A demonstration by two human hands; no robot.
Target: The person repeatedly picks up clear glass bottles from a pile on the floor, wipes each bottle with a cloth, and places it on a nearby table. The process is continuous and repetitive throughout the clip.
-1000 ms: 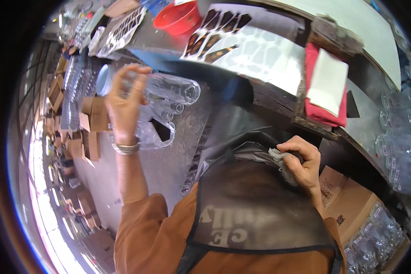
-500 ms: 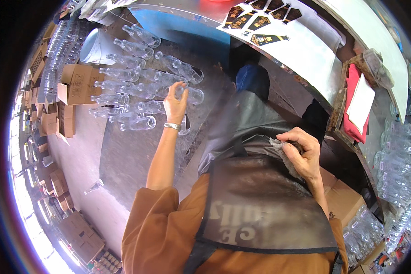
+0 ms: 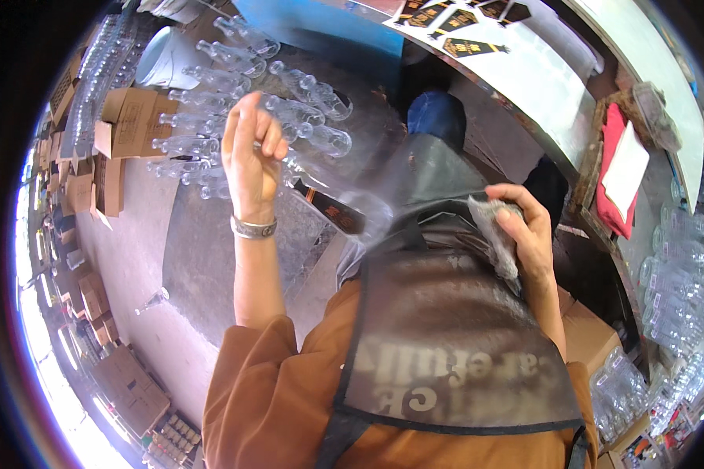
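My left hand (image 3: 254,156) is raised over the floor, its fingers bent and close together around the neck of a clear glass bottle; their exact grip is partly hidden. The bottle (image 3: 375,223) slants from that hand toward my lap, base to the right, with a long black label on its side. In my right hand (image 3: 530,234), held over the dark apron (image 3: 454,328), is a crumpled grey rag (image 3: 493,234), pinched between thumb and fingers. Several clear bottles (image 3: 235,59) lie in rows on the floor beyond my left hand.
At the upper right, a white table (image 3: 547,86) holds black labels (image 3: 473,48). A red cloth (image 3: 614,168) lies by its edge. To the left are a white bucket (image 3: 167,59) and an open cardboard box (image 3: 137,117). More bottles (image 3: 684,273) stand at the far right.
My left hand has drawn back leftward from the bottle rows. The labelled bottle is now closer to my lap. My right hand still holds the rag, which shows more fully.
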